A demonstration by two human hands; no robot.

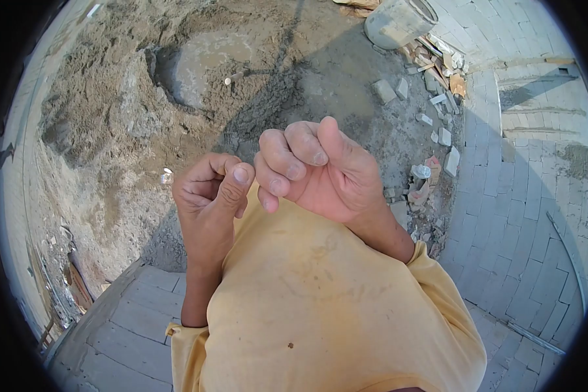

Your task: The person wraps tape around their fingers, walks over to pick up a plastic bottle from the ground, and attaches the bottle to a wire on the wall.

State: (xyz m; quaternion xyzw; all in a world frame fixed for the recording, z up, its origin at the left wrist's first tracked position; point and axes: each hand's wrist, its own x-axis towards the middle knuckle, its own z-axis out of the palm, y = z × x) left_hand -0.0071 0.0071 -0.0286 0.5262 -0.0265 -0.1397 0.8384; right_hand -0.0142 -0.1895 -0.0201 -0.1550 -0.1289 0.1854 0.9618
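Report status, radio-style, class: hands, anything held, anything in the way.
Left hand curled, nothing visible in it. Right hand half-curled, palm showing, no object seen. Both close together before yellow shirt. Nothing seen blocking them; rubble off right.

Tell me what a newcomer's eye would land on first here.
Probably the left hand, its thumb against curled fingers, and close beside it the right hand, palm showing, both mid-picture at the top of the yellow shirt. Next might come the murky puddle ringed by wet mud at the upper left. The pale drum near the top right edge, with rubble below it, could follow.
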